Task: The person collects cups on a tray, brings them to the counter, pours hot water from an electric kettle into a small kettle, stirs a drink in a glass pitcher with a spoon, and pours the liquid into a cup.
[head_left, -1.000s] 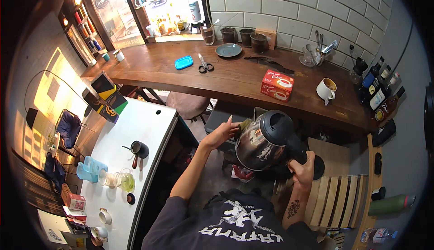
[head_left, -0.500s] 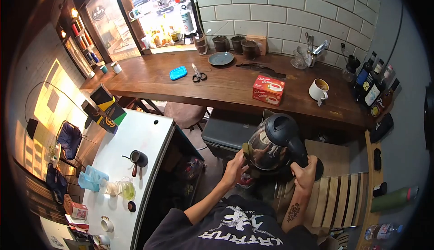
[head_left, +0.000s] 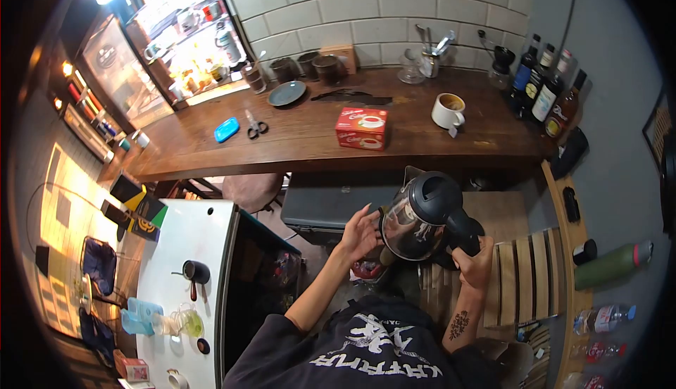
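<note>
A glass electric kettle (head_left: pixel 408 227) with a black lid and handle is held in front of my body, below the counter edge. My right hand (head_left: pixel 475 259) is closed around its handle. Beside the kettle's left side, my left hand (head_left: pixel 360 233) is open with its fingers stretched, palm turned toward the glass; whether the fingertips touch it I cannot tell. On the counter beyond stand a red tea box (head_left: pixel 361 128) and a white mug (head_left: pixel 448 111) with a tea-bag tag hanging over its side.
The wooden counter (head_left: pixel 282 153) also bears scissors (head_left: pixel 257 128), a blue lid (head_left: pixel 227 130), a grey plate (head_left: pixel 287 94) and several bottles (head_left: pixel 541 93). A white table (head_left: pixel 204 227) with a small dark pot (head_left: pixel 196 272) is at left; a slatted wooden seat (head_left: pixel 524 276) is at right.
My left hand has come away from the kettle's side and opened out. The right hand still grips the handle. The camera view has shifted, so the counter things appear further left.
</note>
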Action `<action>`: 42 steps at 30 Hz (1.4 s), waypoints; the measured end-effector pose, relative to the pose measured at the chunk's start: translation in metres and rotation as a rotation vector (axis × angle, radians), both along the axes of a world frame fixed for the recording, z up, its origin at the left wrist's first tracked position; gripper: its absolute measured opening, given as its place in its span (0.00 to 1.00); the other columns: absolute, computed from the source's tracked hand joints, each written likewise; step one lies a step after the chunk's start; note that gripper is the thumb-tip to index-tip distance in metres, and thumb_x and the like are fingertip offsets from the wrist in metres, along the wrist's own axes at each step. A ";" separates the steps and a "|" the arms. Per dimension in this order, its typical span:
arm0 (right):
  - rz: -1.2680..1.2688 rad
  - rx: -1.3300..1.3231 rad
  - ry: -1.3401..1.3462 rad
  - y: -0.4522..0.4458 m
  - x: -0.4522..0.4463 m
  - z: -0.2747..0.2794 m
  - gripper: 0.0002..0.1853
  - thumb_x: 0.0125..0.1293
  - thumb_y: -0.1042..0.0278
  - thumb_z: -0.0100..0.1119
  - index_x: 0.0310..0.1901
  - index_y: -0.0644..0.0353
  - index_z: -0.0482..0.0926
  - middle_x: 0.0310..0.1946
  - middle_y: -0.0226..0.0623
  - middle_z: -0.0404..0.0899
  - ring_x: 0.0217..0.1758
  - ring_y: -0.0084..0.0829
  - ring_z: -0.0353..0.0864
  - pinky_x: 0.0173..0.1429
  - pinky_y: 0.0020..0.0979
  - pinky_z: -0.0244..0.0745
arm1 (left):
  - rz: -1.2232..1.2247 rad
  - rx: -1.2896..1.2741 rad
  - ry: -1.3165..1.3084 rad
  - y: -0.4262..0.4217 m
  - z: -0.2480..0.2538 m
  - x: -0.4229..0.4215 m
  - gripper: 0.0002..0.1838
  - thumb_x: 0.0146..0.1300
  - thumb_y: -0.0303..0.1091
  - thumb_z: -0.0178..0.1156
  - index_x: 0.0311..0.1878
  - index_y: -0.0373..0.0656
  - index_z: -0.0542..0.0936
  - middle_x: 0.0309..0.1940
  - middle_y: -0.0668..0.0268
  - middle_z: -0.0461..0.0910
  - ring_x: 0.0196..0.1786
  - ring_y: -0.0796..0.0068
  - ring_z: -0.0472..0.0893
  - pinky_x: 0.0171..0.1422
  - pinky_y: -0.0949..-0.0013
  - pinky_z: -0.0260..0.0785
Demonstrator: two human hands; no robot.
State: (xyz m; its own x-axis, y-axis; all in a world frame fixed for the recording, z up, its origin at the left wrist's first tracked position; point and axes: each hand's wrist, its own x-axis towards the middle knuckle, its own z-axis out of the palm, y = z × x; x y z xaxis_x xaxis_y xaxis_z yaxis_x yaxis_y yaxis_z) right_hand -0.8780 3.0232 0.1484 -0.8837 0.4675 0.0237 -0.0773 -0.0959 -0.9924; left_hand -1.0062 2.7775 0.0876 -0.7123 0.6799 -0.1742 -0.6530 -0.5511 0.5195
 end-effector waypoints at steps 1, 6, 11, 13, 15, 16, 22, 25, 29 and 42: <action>-0.057 0.028 -0.036 0.005 0.004 -0.001 0.22 0.45 0.82 0.63 0.42 0.70 0.64 0.37 0.40 0.74 0.37 0.24 0.75 0.42 0.27 0.74 | -0.051 0.027 0.001 0.008 0.001 -0.006 0.32 0.69 0.57 0.44 0.63 0.39 0.67 0.54 0.54 0.75 0.55 0.55 0.77 0.63 0.55 0.67; -0.099 0.053 -0.001 0.042 0.022 -0.032 0.22 0.45 0.80 0.64 0.42 0.70 0.65 0.36 0.39 0.75 0.36 0.24 0.76 0.41 0.27 0.74 | -0.266 -0.026 0.061 0.055 -0.029 -0.035 0.32 0.70 0.58 0.45 0.64 0.42 0.69 0.55 0.58 0.77 0.54 0.62 0.78 0.60 0.56 0.70; -0.180 -0.098 -0.058 0.056 0.041 -0.016 0.22 0.44 0.82 0.62 0.42 0.69 0.65 0.35 0.40 0.75 0.30 0.24 0.76 0.33 0.26 0.73 | -0.216 -0.365 0.296 0.089 -0.056 -0.028 0.20 0.70 0.47 0.56 0.58 0.45 0.77 0.49 0.71 0.79 0.52 0.79 0.77 0.57 0.68 0.71; -0.261 -0.157 0.122 0.057 0.042 -0.016 0.22 0.44 0.84 0.61 0.43 0.69 0.65 0.35 0.40 0.75 0.27 0.22 0.75 0.28 0.23 0.70 | -0.167 -0.393 0.249 0.090 -0.046 -0.020 0.16 0.70 0.44 0.57 0.55 0.47 0.79 0.46 0.75 0.79 0.51 0.83 0.74 0.52 0.69 0.69; -0.319 -0.152 0.066 0.063 0.047 -0.022 0.22 0.44 0.85 0.60 0.43 0.70 0.64 0.35 0.40 0.75 0.27 0.22 0.75 0.28 0.22 0.70 | -0.078 -0.444 0.234 0.073 -0.060 -0.026 0.15 0.70 0.44 0.57 0.55 0.49 0.79 0.47 0.77 0.78 0.51 0.84 0.73 0.48 0.70 0.67; -0.377 -0.147 0.024 0.066 0.047 -0.027 0.23 0.44 0.85 0.60 0.44 0.71 0.64 0.35 0.40 0.75 0.27 0.22 0.75 0.28 0.21 0.69 | -0.019 -0.453 0.214 0.063 -0.059 -0.029 0.15 0.70 0.44 0.57 0.54 0.50 0.78 0.47 0.78 0.78 0.49 0.84 0.73 0.46 0.72 0.64; -0.434 -0.048 0.091 0.088 0.035 -0.069 0.19 0.51 0.86 0.57 0.42 0.69 0.61 0.24 0.36 0.70 0.19 0.20 0.68 0.20 0.23 0.62 | 0.245 -0.479 0.098 -0.010 -0.059 -0.057 0.16 0.70 0.46 0.55 0.56 0.50 0.76 0.51 0.70 0.78 0.52 0.72 0.76 0.48 0.66 0.71; -0.637 -0.133 0.082 0.091 0.026 -0.086 0.19 0.51 0.86 0.59 0.42 0.70 0.61 0.26 0.36 0.72 0.20 0.19 0.69 0.20 0.22 0.61 | 0.362 -0.580 0.049 -0.028 -0.073 -0.062 0.17 0.69 0.46 0.54 0.56 0.50 0.75 0.55 0.70 0.75 0.58 0.66 0.73 0.59 0.54 0.65; -0.635 -0.125 -0.091 0.109 0.026 -0.127 0.25 0.48 0.83 0.64 0.47 0.74 0.64 0.44 0.44 0.74 0.41 0.26 0.76 0.42 0.25 0.75 | 0.440 -0.569 0.049 -0.052 -0.101 -0.078 0.21 0.68 0.50 0.55 0.59 0.53 0.73 0.56 0.71 0.74 0.59 0.67 0.71 0.63 0.56 0.59; -0.698 0.038 0.038 0.133 0.000 -0.228 0.08 0.50 0.83 0.60 0.22 0.58 0.72 0.19 0.23 0.71 0.17 0.12 0.65 0.19 0.21 0.52 | 0.699 -0.475 0.107 -0.069 -0.101 -0.129 0.34 0.63 0.60 0.49 0.67 0.50 0.66 0.66 0.68 0.65 0.67 0.67 0.63 0.66 0.56 0.57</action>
